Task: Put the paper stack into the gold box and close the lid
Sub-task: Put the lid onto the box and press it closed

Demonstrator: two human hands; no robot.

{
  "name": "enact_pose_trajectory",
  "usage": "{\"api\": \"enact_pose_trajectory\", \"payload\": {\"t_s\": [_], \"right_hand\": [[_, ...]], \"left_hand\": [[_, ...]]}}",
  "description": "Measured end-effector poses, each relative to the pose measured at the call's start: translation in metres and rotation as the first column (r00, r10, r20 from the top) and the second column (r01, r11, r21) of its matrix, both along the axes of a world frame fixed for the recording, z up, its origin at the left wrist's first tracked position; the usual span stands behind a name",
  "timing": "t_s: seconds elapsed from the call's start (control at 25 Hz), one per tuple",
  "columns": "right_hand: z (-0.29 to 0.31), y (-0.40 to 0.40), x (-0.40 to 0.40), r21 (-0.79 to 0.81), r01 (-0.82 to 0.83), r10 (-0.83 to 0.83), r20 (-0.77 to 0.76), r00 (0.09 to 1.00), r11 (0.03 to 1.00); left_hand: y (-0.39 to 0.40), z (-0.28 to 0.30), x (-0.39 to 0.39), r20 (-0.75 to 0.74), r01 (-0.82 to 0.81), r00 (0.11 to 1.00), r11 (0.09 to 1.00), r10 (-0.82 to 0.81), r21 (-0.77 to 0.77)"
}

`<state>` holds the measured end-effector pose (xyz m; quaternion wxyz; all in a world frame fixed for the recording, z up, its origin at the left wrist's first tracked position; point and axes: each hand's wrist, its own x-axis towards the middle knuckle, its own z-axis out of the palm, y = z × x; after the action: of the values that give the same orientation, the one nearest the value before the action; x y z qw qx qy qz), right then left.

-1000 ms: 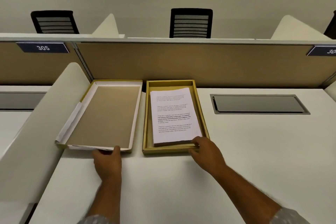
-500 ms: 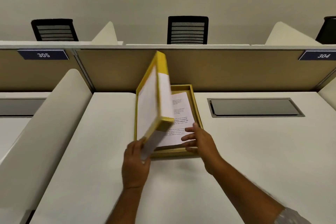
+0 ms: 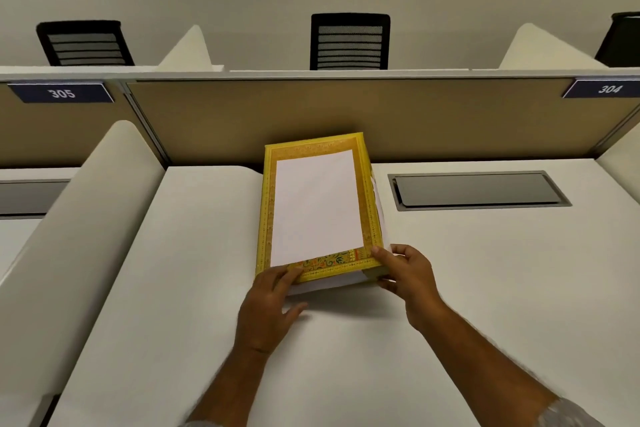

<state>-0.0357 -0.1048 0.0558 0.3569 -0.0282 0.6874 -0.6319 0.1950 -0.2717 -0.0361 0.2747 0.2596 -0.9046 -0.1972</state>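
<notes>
The gold lid [image 3: 367, 204], yellow with an ornate border and a white panel in its middle, lies face up over the gold box on the white desk [image 3: 194, 270]. It sits slightly askew, with white inner edging showing along its right and near sides. The box base and the paper stack are hidden beneath it. My left hand [image 3: 268, 308] grips the lid's near-left corner, thumb on top. My right hand [image 3: 405, 274] pinches the near-right corner.
A tan partition [image 3: 311, 114] rises right behind the box. A grey cable hatch [image 3: 478, 190] is set into the desk to the right. A rounded white divider [image 3: 79, 218] bounds the desk on the left. Black chairs [image 3: 349, 42] stand beyond the partition.
My left hand lifted the lid from the left of the box, swung it over on edge and laid it down on the box. My right hand shifted from the paper to the lid's corner.
</notes>
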Motion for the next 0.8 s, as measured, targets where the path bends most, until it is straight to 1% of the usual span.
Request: {"api": "enact_pose_trajectory", "payload": {"t_s": [0.04, 0.08, 0.12, 0.16, 0.2, 0.24, 0.28, 0.32, 0.36, 0.44, 0.56, 0.68, 0.8], "right_hand": [[-0.001, 0.0, -0.002, 0.0, -0.004, 0.004, -0.02, 1.0, 1.0], [-0.001, 0.0, -0.005, 0.004, -0.013, 0.013, -0.044, 0.999, 1.0], [-0.002, 0.0, -0.008, 0.01, -0.024, 0.024, -0.068, 0.997, 1.0], [-0.002, 0.0, -0.011, 0.016, -0.03, 0.032, -0.091, 0.995, 0.999], [-0.004, 0.002, -0.015, 0.024, -0.035, 0.037, -0.113, 0.993, 0.999], [-0.007, 0.003, -0.017, 0.04, -0.041, 0.046, -0.135, 0.99, 0.998], [-0.011, 0.006, -0.019, 0.072, -0.048, 0.059, -0.157, 0.986, 0.996], [-0.019, 0.009, -0.019, 0.113, -0.051, 0.071, -0.176, 0.982, 0.992], [-0.029, 0.011, -0.018, 0.156, -0.049, 0.078, -0.186, 0.979, 0.987], [-0.05, 0.016, -0.012, 0.234, -0.029, 0.075, -0.188, 0.979, 0.972], [-0.072, 0.012, -0.007, 0.296, -0.003, 0.075, -0.232, 0.97, 0.955], [-0.078, 0.001, -0.018, 0.391, -0.003, 0.137, -0.314, 0.94, 0.92], [-0.072, -0.01, -0.033, 0.449, -0.045, 0.208, -0.32, 0.924, 0.892]], "left_hand": [[-0.001, 0.002, 0.003, -0.048, -0.018, 0.999, 0.991, 0.025, 0.134], [-0.002, 0.004, 0.005, -0.107, -0.062, 0.99, 0.962, 0.094, 0.267], [-0.004, 0.005, 0.006, -0.154, -0.133, 0.967, 0.92, 0.202, 0.37], [-0.005, 0.005, 0.006, -0.159, -0.217, 0.934, 0.864, 0.319, 0.454], [-0.006, 0.006, 0.006, -0.13, -0.282, 0.902, 0.791, 0.411, 0.543], [-0.008, 0.006, 0.004, -0.084, -0.306, 0.885, 0.708, 0.458, 0.637], [-0.01, 0.006, 0.003, -0.035, -0.301, 0.886, 0.631, 0.463, 0.715], [-0.013, 0.006, 0.001, -0.004, -0.289, 0.894, 0.582, 0.448, 0.76], [-0.016, 0.006, -0.001, 0.012, -0.278, 0.905, 0.569, 0.425, 0.774], [-0.021, 0.009, -0.003, 0.012, -0.255, 0.922, 0.585, 0.387, 0.77], [-0.024, 0.007, -0.004, 0.011, -0.238, 0.928, 0.57, 0.372, 0.787], [-0.029, 0.004, -0.006, 0.043, -0.252, 0.931, 0.55, 0.363, 0.796], [-0.043, 0.007, -0.013, 0.065, -0.248, 0.941, 0.545, 0.333, 0.801]]}}
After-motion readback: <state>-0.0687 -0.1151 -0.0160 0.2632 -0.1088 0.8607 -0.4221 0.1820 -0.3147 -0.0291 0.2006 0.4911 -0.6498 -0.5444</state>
